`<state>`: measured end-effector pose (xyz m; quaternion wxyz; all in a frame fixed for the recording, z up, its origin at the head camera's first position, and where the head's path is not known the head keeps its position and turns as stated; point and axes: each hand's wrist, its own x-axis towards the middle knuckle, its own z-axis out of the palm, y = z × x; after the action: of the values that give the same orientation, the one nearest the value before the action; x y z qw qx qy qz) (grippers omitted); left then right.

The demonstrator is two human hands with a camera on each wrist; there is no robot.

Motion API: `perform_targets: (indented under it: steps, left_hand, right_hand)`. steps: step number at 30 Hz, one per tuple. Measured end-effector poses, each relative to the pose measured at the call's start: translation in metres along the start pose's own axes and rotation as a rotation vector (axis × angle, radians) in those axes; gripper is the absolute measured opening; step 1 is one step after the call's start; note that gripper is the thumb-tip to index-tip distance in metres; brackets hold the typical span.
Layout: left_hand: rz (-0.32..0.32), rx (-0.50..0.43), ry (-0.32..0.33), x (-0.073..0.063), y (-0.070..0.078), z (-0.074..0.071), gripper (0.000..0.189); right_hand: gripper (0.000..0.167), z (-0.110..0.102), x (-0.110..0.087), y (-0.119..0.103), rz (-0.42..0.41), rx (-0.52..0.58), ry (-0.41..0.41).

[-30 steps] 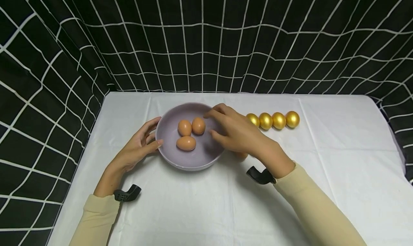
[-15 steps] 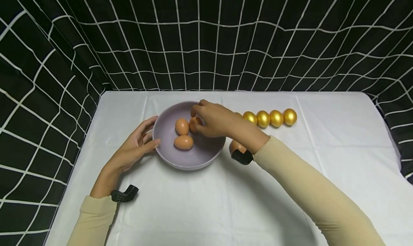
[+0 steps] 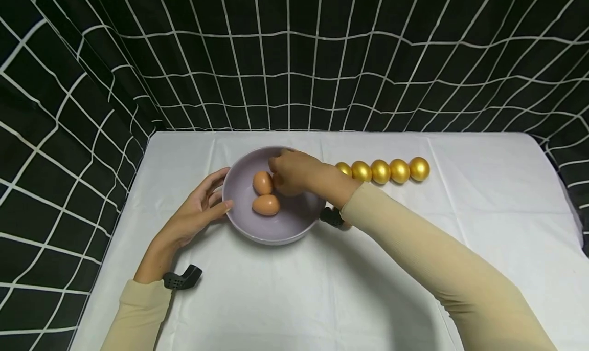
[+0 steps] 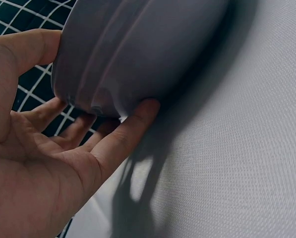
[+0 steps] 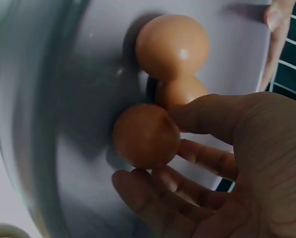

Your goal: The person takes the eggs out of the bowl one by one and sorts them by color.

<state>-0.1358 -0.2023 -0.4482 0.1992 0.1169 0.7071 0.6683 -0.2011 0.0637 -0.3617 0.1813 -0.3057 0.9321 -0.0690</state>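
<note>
My left hand holds a mauve bowl at its left side, thumb at the rim and fingers spread along the outer wall. Inside the bowl, my right hand pinches a brown egg between thumb and fingers, low against the bowl's inner surface. From above, that egg is mostly hidden by the hand. Two other brown eggs lie beside it, one upright-looking egg and one lying sideways.
A row of several golden eggs lies right of the bowl on the white tablecloth. Another brown egg is mostly hidden under the right wrist's black camera mount. A black curtain with white grid lines hangs behind.
My right hand has moved left and deeper into the bowl, and its fingers have closed on the rightmost brown egg. The left hand has stayed at the bowl.
</note>
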Motion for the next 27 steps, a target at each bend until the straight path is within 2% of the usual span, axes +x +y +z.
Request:
perform_targets:
  steps: [7,15,22,27]
  left_hand:
    - [-0.012,0.004,-0.001,0.001,0.001,0.000,0.082]
    - [-0.006,0.006,0.000,-0.001,0.000,-0.002,0.081]
    - [-0.005,-0.005,0.000,0.001,-0.001,-0.001,0.081]
    - [0.002,-0.013,-0.003,0.001,-0.001,-0.002,0.081]
  right_hand:
    - [0.014,0.002,0.010,-0.003,-0.039,-0.022,-0.034]
    - [0.033,0.001,0.024,-0.002,-0.027,0.049,-0.084]
    - [0.038,0.001,0.021,0.002,-0.044,0.052,-0.106]
    - [0.038,0.002,0.017,0.007,-0.067,0.060,-0.089]
